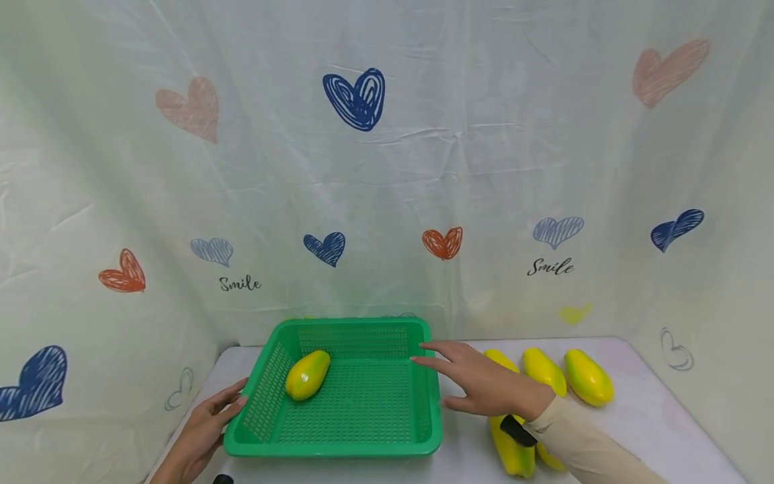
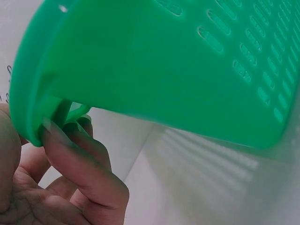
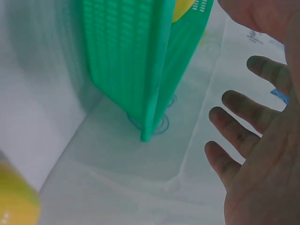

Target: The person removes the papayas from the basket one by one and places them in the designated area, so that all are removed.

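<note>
A green plastic basket [image 1: 332,449] with slotted walls stands on the table. Inside it, toward the left, lies one yellow-green papaya [image 1: 308,375]. My left hand [image 1: 202,427] grips the basket's left rim; in the left wrist view the fingers [image 2: 86,173] curl under the edge. Over by the right rim, my right hand [image 1: 468,380] is held with its fingers spread and nothing in them. In the right wrist view those fingers [image 3: 236,129] are apart from the basket wall [image 3: 122,61]. Several more papayas [image 1: 588,378] lie to the right, some partly hidden behind the right forearm.
The white table [image 1: 653,417] ends at a pale curtain [image 1: 387,175] printed with hearts, which hangs behind and at both sides. A black wrist strap [image 1: 518,431] shows on the right arm. The basket's far rim is close to the curtain.
</note>
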Demonstrator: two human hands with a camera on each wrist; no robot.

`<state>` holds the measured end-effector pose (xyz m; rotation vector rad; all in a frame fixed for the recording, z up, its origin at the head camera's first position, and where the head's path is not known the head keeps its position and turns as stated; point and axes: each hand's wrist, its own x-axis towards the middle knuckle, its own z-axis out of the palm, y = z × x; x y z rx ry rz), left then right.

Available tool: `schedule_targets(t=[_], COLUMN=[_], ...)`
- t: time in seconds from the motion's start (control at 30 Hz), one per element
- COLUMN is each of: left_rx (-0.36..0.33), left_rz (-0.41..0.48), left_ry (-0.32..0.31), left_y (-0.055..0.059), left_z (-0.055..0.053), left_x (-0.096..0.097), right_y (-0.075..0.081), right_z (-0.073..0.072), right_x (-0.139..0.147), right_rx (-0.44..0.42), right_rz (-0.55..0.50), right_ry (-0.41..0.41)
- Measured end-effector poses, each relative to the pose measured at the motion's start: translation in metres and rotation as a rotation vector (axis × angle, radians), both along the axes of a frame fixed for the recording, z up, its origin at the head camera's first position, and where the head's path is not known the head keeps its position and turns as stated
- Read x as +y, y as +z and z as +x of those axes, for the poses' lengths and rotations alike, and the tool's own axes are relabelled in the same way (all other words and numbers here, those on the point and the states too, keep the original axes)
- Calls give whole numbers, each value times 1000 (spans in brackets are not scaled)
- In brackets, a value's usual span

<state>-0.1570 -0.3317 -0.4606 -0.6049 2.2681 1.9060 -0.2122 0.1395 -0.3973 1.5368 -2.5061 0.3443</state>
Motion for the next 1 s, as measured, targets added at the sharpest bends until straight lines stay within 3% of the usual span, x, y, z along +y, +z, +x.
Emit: schedule_targets(t=[0.47,0.67,1.0], left_rx=[-1,2,-8], left_rz=[8,2,6], left_ry=[-10,4,25], left_y=[-2,-2,0], left_z=[-1,-1,-1], left_x=[-2,-1,0], right_y=[-4,-8,-14], right_z=[-13,-17,-24], right_x=[-71,-94,-129], right_rx=[-49,-98,-112], right_rz=[99,159,175], right_ry=[13,-41,-87])
